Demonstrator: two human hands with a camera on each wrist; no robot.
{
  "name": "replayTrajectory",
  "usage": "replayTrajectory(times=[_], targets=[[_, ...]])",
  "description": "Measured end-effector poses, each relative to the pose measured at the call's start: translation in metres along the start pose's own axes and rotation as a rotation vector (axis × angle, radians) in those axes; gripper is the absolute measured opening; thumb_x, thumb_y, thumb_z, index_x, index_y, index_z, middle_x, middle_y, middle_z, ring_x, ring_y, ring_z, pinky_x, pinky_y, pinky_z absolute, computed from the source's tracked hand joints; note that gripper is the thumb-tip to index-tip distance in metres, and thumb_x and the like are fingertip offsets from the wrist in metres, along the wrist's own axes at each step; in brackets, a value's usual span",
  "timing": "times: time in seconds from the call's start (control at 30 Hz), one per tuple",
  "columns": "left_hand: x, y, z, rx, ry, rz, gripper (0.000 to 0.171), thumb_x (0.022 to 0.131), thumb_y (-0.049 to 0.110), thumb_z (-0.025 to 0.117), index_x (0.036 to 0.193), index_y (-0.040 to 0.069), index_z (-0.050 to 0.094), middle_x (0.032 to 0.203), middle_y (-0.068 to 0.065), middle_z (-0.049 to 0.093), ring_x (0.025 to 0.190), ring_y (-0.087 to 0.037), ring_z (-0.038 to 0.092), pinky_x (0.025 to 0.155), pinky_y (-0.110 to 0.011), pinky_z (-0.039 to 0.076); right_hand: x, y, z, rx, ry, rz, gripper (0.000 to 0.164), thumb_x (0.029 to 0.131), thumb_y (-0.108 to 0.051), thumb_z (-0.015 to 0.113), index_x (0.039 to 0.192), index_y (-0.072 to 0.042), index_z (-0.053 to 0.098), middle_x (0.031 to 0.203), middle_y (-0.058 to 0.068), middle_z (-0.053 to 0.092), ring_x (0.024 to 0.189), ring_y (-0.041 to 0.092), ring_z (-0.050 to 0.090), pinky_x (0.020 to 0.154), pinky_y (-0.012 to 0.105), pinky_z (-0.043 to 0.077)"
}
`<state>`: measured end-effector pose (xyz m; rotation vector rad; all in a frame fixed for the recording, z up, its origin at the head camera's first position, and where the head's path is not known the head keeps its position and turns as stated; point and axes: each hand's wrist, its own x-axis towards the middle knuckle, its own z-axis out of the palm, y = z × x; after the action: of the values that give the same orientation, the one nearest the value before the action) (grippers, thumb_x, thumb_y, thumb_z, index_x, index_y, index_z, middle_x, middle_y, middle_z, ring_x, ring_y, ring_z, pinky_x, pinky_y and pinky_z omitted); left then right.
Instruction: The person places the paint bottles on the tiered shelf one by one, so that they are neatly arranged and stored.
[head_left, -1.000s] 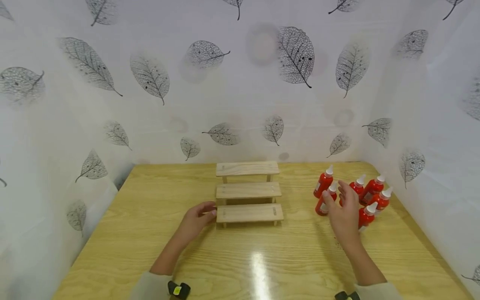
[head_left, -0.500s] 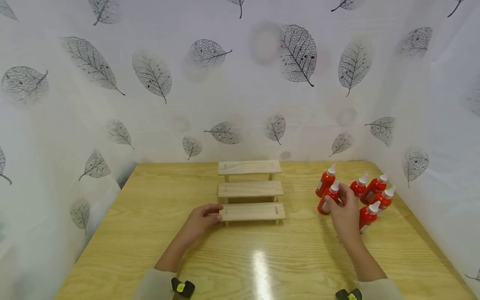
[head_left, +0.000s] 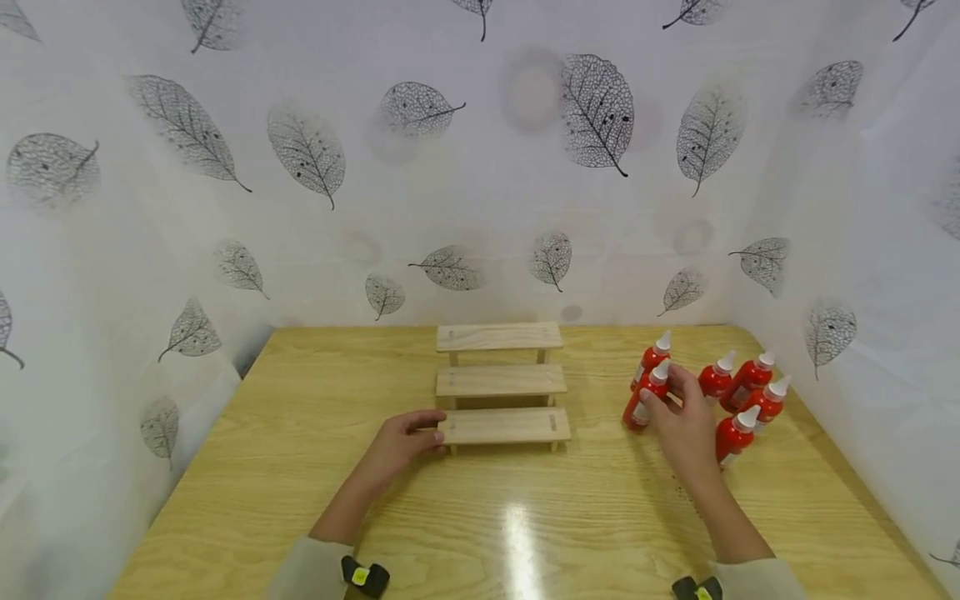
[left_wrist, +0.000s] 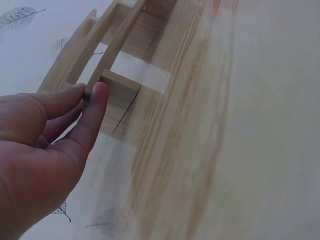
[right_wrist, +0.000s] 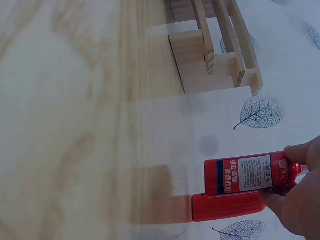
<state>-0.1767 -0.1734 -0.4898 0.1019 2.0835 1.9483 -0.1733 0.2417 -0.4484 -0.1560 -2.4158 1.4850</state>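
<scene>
My left hand (head_left: 401, 442) pinches the left end of the lowest board of a pale wooden three-step stand (head_left: 501, 425). In the left wrist view, thumb and fingertip meet at the corner of that stand (left_wrist: 115, 55). My right hand (head_left: 686, 429) grips a red squeeze bottle (head_left: 643, 404) with a white pointed cap, held near its top and slightly tilted. The right wrist view shows the label on this bottle (right_wrist: 245, 173), with fingers around its cap end (right_wrist: 297, 182). Just behind it stands a second red bottle (head_left: 654, 357), partly covered by the held one.
Several more red bottles with white tips, such as the nearest bottle (head_left: 733, 437), stand grouped right of my right hand. The wooden table (head_left: 337, 367) ends at a white curtain (head_left: 480, 192) printed with leaves, which encloses the back and sides.
My right hand has closed on the front red bottle and shifted it left, tilting it a little. My left hand has moved slightly right onto the stand's end.
</scene>
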Motion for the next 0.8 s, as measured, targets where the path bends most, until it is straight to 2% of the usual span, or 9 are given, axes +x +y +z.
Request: replayTrajectory(times=[0.03, 0.23, 0.33, 0.43, 0.57, 0.8], targets=[[0.000, 0.000, 0.000, -0.002, 0.001, 0.000, 0.041, 0.098, 0.003, 0.062, 0.137, -0.008, 0.055, 0.133, -0.027, 0.058, 0.098, -0.019, 0.069, 0.089, -0.033, 0.063, 0.000, -0.003, 0.001, 0.013, 0.000, -0.023, 0.064, 0.100, -0.027, 0.065, 0.154, -0.011, 0.036, 0.152, 0.011, 0.048, 0.135, 0.029, 0.047, 0.113, 0.037, 0.047], [0.000, 0.001, 0.000, -0.012, 0.000, -0.009, 0.041, 0.098, 0.001, 0.061, 0.138, -0.008, 0.055, 0.130, -0.027, 0.058, 0.096, -0.019, 0.070, 0.088, -0.033, 0.063, 0.006, -0.030, 0.010, 0.038, -0.003, -0.137, 0.061, 0.099, -0.020, 0.067, 0.151, -0.006, 0.040, 0.143, 0.013, 0.053, 0.128, 0.026, 0.051, 0.109, 0.025, 0.049], [0.000, 0.003, 0.001, -0.004, -0.009, -0.014, 0.041, 0.099, 0.001, 0.060, 0.139, -0.007, 0.054, 0.130, -0.026, 0.058, 0.096, -0.021, 0.070, 0.088, -0.033, 0.063, 0.010, -0.048, 0.015, 0.079, -0.039, -0.143, 0.061, 0.098, -0.021, 0.067, 0.151, -0.006, 0.040, 0.142, 0.013, 0.053, 0.128, 0.027, 0.053, 0.104, 0.016, 0.050], [-0.001, 0.004, 0.000, -0.001, -0.015, -0.016, 0.042, 0.099, 0.002, 0.060, 0.140, -0.007, 0.054, 0.131, -0.025, 0.058, 0.098, -0.023, 0.069, 0.089, -0.033, 0.062, 0.013, -0.066, 0.022, 0.141, -0.092, -0.140, 0.063, 0.098, -0.024, 0.068, 0.152, -0.007, 0.039, 0.143, 0.014, 0.052, 0.130, 0.030, 0.055, 0.100, 0.012, 0.050], [0.001, 0.003, 0.001, -0.014, -0.020, -0.017, 0.042, 0.099, 0.001, 0.060, 0.140, -0.007, 0.053, 0.132, -0.026, 0.057, 0.099, -0.023, 0.069, 0.090, -0.033, 0.062, 0.020, -0.087, 0.034, 0.201, -0.148, -0.169, 0.061, 0.097, -0.021, 0.069, 0.150, -0.008, 0.042, 0.140, 0.015, 0.053, 0.128, 0.031, 0.056, 0.099, 0.017, 0.053], [0.002, 0.003, 0.001, -0.048, -0.019, -0.024, 0.042, 0.098, 0.001, 0.061, 0.139, -0.007, 0.054, 0.133, -0.026, 0.056, 0.099, -0.021, 0.069, 0.090, -0.032, 0.062, 0.040, -0.113, 0.063, 0.225, -0.195, -0.277, 0.056, 0.097, -0.018, 0.069, 0.147, -0.010, 0.046, 0.137, 0.015, 0.057, 0.123, 0.031, 0.060, 0.103, 0.043, 0.055]])
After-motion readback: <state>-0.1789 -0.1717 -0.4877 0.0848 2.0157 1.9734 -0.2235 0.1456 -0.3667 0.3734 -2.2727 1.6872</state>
